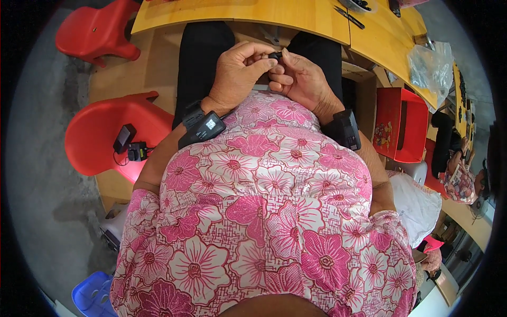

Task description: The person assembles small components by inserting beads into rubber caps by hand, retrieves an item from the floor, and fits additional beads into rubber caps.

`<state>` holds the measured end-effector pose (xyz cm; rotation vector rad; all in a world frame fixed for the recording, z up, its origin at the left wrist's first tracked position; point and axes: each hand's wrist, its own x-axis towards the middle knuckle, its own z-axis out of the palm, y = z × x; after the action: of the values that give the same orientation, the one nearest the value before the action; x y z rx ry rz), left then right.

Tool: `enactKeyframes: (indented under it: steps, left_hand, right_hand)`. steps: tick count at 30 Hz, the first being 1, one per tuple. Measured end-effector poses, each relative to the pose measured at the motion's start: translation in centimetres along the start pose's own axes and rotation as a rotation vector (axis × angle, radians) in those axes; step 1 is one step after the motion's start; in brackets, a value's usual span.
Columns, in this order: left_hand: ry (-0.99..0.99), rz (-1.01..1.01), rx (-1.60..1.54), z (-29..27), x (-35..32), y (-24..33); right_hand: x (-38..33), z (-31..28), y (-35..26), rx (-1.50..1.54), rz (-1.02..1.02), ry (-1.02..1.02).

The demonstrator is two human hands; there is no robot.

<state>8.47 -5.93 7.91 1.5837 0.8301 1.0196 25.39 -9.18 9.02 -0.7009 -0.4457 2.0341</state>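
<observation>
Legs in black trousers fill the gap below the near edge of the wooden worktop, and both hands work in that narrow space above the lap, just short of the edge. Red plastic chairs stand close on the person's left, and a red box sits close on the right under the worktop's curved right edge, so open room lies mostly toward the body. A small black part sits between the two hands. The left hand has its fingers closed on the part from the left; the right hand has its fingers curled together, touching the part from the right. Each wrist carries a black strapped device.
</observation>
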Motion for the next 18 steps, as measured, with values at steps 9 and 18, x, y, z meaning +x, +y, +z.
enactKeyframes:
  steps: [9, 18]
  left_hand:
    - [0.018, 0.026, 0.093, -0.04, -0.09, 0.22]
    - [-0.007, -0.014, 0.019, -0.25, -0.22, -0.10]
  right_hand:
    - [-0.05, -0.04, -0.11, -0.070, 0.022, 0.037]
    - [-0.06, -0.16, -0.07, -0.186, -0.030, 0.020]
